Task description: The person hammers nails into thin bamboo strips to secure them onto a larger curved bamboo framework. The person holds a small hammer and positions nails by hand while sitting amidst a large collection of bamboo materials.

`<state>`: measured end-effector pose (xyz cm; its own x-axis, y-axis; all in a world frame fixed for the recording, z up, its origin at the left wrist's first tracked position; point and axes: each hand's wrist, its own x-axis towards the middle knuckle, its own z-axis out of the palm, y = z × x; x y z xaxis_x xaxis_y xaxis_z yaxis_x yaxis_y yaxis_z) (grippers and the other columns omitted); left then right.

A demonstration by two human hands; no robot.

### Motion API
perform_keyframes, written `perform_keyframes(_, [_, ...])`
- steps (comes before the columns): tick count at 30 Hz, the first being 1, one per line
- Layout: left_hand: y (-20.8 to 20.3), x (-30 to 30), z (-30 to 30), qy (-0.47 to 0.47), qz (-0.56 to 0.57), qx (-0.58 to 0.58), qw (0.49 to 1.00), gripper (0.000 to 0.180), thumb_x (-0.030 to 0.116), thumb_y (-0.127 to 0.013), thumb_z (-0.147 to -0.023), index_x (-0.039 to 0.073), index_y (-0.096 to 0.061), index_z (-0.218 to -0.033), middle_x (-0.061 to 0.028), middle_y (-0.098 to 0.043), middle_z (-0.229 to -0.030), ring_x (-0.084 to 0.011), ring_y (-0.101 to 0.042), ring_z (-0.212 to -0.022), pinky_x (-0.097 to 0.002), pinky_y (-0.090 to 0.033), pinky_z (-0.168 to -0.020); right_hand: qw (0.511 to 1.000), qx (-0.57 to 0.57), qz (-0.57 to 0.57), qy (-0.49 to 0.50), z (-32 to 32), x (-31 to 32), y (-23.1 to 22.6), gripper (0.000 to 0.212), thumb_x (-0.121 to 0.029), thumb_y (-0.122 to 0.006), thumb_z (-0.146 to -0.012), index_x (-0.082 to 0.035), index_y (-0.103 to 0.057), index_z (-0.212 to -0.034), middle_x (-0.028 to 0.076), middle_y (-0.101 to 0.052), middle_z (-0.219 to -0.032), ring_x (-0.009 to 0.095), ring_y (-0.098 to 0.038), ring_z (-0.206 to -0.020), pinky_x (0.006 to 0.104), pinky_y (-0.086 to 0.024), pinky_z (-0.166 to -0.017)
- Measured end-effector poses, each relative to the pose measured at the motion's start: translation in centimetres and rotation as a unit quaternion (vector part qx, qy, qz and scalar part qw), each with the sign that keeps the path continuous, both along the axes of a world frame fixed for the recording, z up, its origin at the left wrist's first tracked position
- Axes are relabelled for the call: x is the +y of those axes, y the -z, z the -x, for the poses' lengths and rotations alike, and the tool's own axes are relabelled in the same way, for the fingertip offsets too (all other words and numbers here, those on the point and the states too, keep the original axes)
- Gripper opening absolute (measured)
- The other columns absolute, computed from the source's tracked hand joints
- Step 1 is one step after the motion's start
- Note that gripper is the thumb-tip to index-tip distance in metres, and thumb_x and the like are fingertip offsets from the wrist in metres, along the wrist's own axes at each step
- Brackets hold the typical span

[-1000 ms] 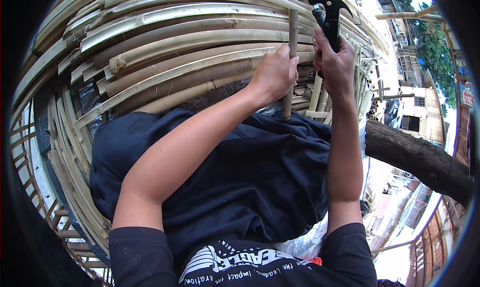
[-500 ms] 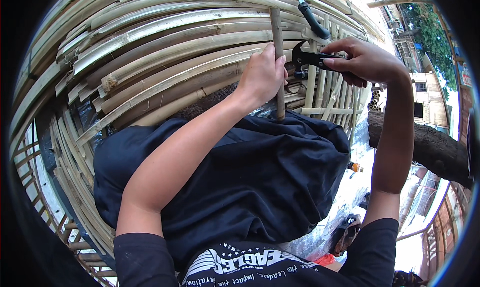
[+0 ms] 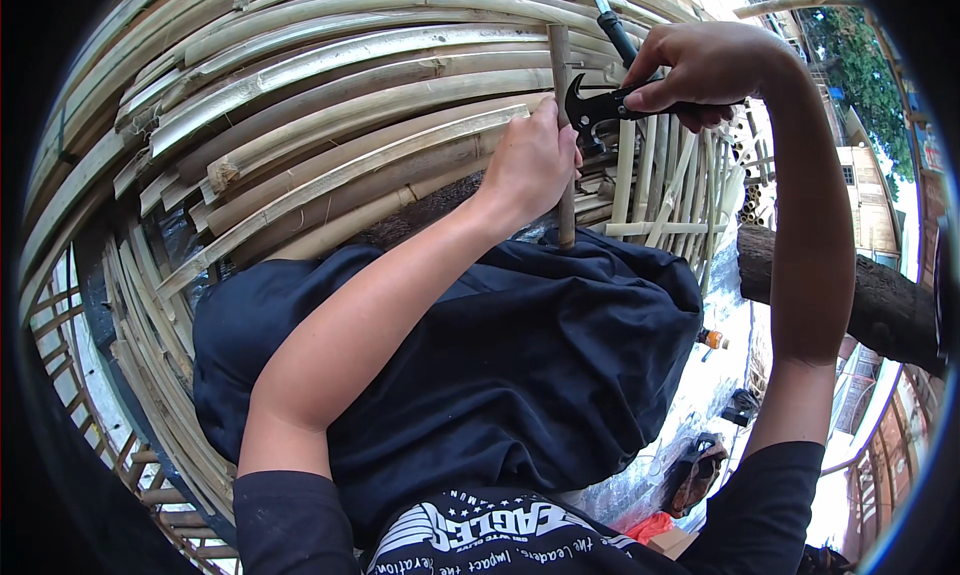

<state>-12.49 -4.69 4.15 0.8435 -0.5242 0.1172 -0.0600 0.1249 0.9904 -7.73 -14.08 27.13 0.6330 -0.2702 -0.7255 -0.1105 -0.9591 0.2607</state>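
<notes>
My left hand (image 3: 528, 165) is closed around the middle of a thin brown wooden stick (image 3: 559, 55), held nearly upright in front of my lap. The stick's lower end reaches the dark cloth (image 3: 500, 365) over my legs. My right hand (image 3: 690, 70) grips a black claw hammer (image 3: 592, 110) by its handle, held roughly level. The hammer's head is against or very close to the right side of the stick, just beside my left fingertips; I cannot tell if they touch. Its curved claw points up.
Long split bamboo strips (image 3: 330, 85) lie stacked beyond my knees. A bamboo lattice (image 3: 665, 190) stands at the right, with a metal rod with a dark grip (image 3: 612, 30) above. A thick dark log (image 3: 850, 295) and a small orange-labelled bottle (image 3: 713, 339) are farther right.
My right hand has moved up slightly and brought the hammer left toward the stick. The left hand and the stick have shifted only a little to the right.
</notes>
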Motion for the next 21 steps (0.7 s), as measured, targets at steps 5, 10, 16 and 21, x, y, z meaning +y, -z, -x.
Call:
perform_keyframes(5, [-0.5,0.2,0.1,0.009,0.004,0.016,1.000,0.016,0.009,-0.047,-0.106,-0.005,-0.053,-0.107,-0.0151,-0.072,-0.078,-0.0247,-0.076,-0.072,-0.0368,-0.061,-0.066,1.000,-0.010,0.023,-0.017,-0.6,0.5,0.1,0.041,-0.032,-0.068,-0.102,0.001,-0.070,-0.127,0.005,-0.063,-0.060,0.011,-0.064,-0.047,0.0244,-0.049,-0.042])
perform_keyframes(10, [-0.4,0.2,0.0,0.008,-0.005,0.009,1.000,0.016,0.009,-0.047,-0.106,-0.005,-0.053,-0.108,-0.0150,-0.073,-0.078,-0.0241,-0.076,-0.072,-0.0362,-0.060,-0.065,0.998,-0.013,0.046,-0.038,-1.0,0.9,-0.3,0.039,-0.033,-0.066,-0.103,0.000,-0.071,-0.124,0.005,-0.064,-0.059,0.011,-0.063,-0.045,0.0242,-0.049,-0.042])
perform_keyframes(16, [0.0,0.0,0.1,0.004,-0.001,-0.005,1.000,0.017,0.011,-0.048,-0.107,-0.005,-0.054,-0.107,-0.0146,-0.073,-0.077,-0.0235,-0.075,-0.069,-0.0360,-0.059,-0.063,0.999,-0.024,0.041,-0.024,-1.3,0.6,-0.9,0.044,-0.035,-0.068,-0.101,0.001,-0.068,-0.126,0.005,-0.063,-0.057,0.011,-0.062,-0.045,0.0247,-0.049,-0.042])
perform_keyframes(21, [0.5,-0.2,-0.1,-0.010,-0.011,-0.023,1.000,0.017,0.012,-0.051,-0.107,-0.004,-0.055,-0.105,-0.0139,-0.073,-0.076,-0.0225,-0.075,-0.068,-0.0342,-0.058,-0.059,0.995,-0.095,0.017,-0.032,-0.2,-0.8,-0.9,0.045,-0.035,-0.070,-0.100,0.002,-0.067,-0.126,0.003,-0.060,-0.056,0.009,-0.061,-0.047,0.0250,-0.047,-0.042])
